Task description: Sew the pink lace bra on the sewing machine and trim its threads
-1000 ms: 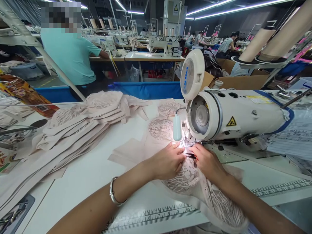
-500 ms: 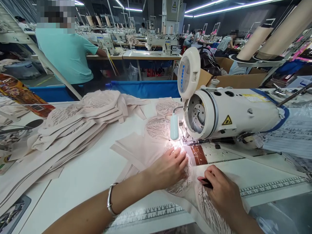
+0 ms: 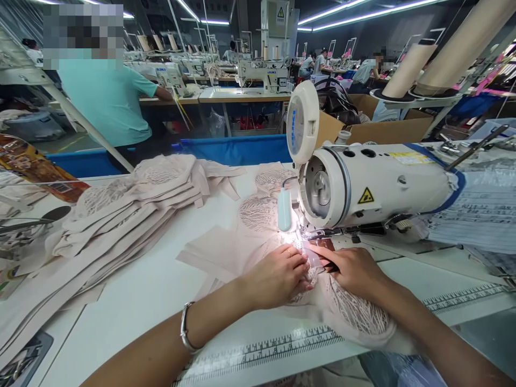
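Observation:
A pale pink lace bra piece [image 3: 357,312] lies under the sewing machine [image 3: 374,174], its lace cups spread before and behind the brightly lit needle area. My left hand [image 3: 276,274] presses on the lace just left of the needle, fingers curled together on the fabric. On the other side, my right hand [image 3: 357,271] reaches its index finger toward the presser area. Beneath its fingers, a small dark tool [image 3: 331,266] is partly hidden; its exact kind does not show. A narrow translucent strip [image 3: 312,258] runs between both hands. A small teal lamp [image 3: 284,209] hangs beside the needle.
Stacked pink garment pieces [image 3: 153,209] cover the table's left side, near an orange-brown bottle [image 3: 44,169]. A printed ruler [image 3: 274,349] runs along the front edge. Thread cones [image 3: 411,70] stand at the upper right. A person in teal [image 3: 102,102] sits beyond a blue cloth trough [image 3: 237,150].
My right hand has moved forward and left, from the front cup up beside the needle, its index finger now extended. The front cup lies more spread out. My left hand stays on the lace.

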Demonstrator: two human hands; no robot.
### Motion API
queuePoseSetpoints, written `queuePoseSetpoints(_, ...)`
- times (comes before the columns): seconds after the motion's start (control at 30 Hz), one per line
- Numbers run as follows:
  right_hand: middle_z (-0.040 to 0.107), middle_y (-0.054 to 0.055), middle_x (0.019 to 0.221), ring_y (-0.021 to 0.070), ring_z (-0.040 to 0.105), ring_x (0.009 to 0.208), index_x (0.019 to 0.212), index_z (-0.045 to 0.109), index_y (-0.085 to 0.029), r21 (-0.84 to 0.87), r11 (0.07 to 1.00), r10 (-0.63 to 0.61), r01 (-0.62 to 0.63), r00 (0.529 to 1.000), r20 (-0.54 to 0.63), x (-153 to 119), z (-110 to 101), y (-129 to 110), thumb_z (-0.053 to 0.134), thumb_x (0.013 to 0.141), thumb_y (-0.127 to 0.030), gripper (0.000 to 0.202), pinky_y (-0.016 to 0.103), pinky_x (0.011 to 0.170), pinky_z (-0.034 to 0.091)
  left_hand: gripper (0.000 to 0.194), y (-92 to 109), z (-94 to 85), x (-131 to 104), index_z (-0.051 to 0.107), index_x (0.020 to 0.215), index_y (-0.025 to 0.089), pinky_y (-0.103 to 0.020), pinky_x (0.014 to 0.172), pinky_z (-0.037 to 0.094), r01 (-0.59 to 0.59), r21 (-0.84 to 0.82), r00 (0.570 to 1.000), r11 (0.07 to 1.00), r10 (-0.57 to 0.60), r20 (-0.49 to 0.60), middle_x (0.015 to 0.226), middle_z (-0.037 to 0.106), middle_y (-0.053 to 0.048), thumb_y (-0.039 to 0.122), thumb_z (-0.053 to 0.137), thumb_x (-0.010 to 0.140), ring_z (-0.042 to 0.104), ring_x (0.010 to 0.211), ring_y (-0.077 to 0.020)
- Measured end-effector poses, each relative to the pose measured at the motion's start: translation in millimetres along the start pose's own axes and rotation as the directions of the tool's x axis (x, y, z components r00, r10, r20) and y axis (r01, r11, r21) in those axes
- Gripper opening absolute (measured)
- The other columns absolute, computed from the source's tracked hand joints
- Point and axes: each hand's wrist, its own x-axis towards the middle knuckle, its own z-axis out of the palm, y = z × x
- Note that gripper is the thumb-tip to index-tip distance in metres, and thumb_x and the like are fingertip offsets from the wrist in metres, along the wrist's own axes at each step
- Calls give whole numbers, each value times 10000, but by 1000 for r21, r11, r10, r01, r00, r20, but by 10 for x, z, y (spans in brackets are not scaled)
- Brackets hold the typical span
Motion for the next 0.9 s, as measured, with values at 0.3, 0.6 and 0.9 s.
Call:
queuePoseSetpoints(0.3, 802, -3, 874, 211, 730, 771, 1369, 601, -322, -45, 999, -7, 8, 1000, 6, 112, -48, -40, 530, 721, -86, 694, 281, 618, 462, 412, 2, -66, 4, 678, 984, 127, -423, 953, 405, 25, 98, 999, 995, -27, 17, 1020, 690, -122, 421, 395, 1043, 576, 1014, -259)
queuePoseSetpoints(0.6, 800, -12, 944, 197, 718, 794, 1345, 628, -342, 7, 1000, -22, 22, 1000, -12, 137, 9, 54, 540, 737, -118, 654, 272, 644, 495, 498, -33, -63, -38, 676, 1042, 148, -489, 1052, 318, 53, 145, 998, 988, -50, -25, 1122, 660, -124, 557, 391, 1016, 544, 1158, -310)
queuePoseSetpoints(0.9, 797, -31, 1003, 188, 728, 875, 1251, 692, -363, 7, 997, -76, 76, 994, -79, 123, -22, 105, 536, 762, -71, 590, 255, 635, 502, 618, -32, -91, -37, 619, 1193, 146, -542, 1049, 318, 79, 136, 997, 987, -77, -20, 1122, 686, -139, 645, 308, 1001, 574, 1153, -330)
